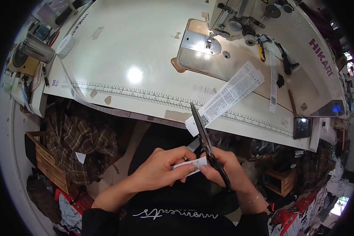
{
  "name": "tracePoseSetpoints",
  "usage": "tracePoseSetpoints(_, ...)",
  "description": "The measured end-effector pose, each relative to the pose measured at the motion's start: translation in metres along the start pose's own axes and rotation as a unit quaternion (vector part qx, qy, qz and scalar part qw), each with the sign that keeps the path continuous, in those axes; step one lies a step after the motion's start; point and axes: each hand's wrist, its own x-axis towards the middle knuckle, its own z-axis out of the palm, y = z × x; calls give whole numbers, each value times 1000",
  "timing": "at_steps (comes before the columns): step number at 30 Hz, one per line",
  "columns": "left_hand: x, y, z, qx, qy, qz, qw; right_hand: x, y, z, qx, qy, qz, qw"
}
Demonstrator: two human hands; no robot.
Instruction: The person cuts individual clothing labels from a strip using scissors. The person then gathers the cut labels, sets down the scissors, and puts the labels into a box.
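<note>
Above my lap, my left hand (pixel 161 167) pinches a white printed label strip (pixel 179 163) between thumb and fingers. My right hand (pixel 226 167) is closed around dark scissors (pixel 204 137), whose blades point up and away towards the table. The right thumb and fingertips meet the label's near end beside my left thumb. Just beyond the scissors' tip, a fanned stack of white printed labels (pixel 232 96) lies over the table's front edge, partly behind the blades. A long label ribbon (pixel 118 112) droops along the edge to the left; its near end is hard to follow.
A sewing machine (pixel 295 43) stands at the back right, its needle plate (pixel 200 42) lit. A ruler scale (pixel 145 94) runs along the white table. Nearby are a yellow cutter (pixel 261 51), a phone (pixel 302 128) and a tape roll (pixel 65 46). Plaid cloth (pixel 80 135) hangs below left.
</note>
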Motion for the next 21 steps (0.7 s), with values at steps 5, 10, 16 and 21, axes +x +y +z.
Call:
tracePoseSetpoints(5,-14,-3,-21,32,1,-25,999,6,-29,-19,-195,200,-46,959)
tracePoseSetpoints(10,-30,-4,-44,8,46,-51,998,31,-33,-80,-529,434,-190,703)
tracePoseSetpoints(16,4,-7,-26,-55,116,-32,991,48,-21,-111,-657,475,-184,556)
tracePoseSetpoints(21,13,-10,-23,-99,124,-34,987,-2,-28,-70,-467,399,-67,787)
